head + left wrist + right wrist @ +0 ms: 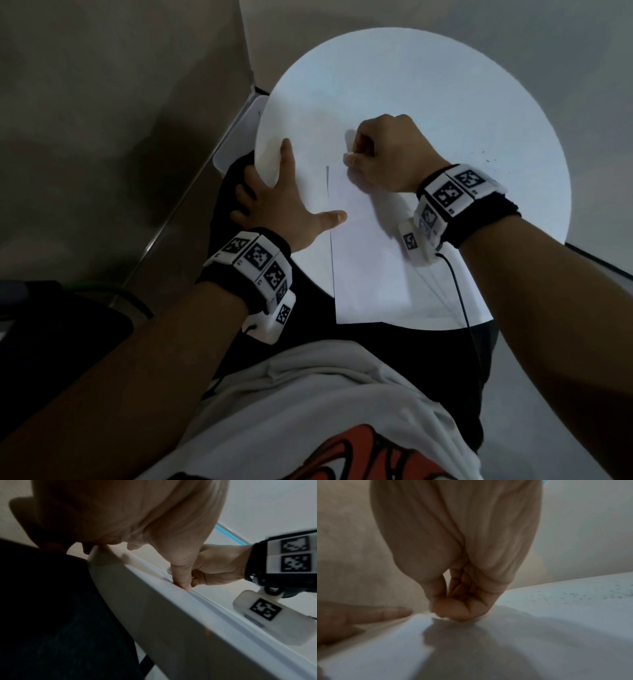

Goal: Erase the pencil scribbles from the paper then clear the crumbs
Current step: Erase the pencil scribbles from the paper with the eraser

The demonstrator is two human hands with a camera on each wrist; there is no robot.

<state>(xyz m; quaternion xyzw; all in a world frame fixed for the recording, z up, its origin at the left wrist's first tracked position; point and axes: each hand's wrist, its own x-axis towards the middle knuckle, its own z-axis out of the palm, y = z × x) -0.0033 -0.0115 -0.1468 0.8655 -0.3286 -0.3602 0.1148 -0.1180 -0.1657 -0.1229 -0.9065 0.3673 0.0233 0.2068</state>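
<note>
right hand (383,154) blurred, its fingers (352,161) hiding the eraser; scribbles on the paper (370,260) too faint to tell.

On the round white table (445,85), the far half lay open for passage. The left hand (281,202) blocked its left rim; the right hand (387,154) and paper (370,274) occupied its centre.

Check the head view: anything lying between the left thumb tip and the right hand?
Only bare paper between the left hand and right hand; the head view shows it.
</note>
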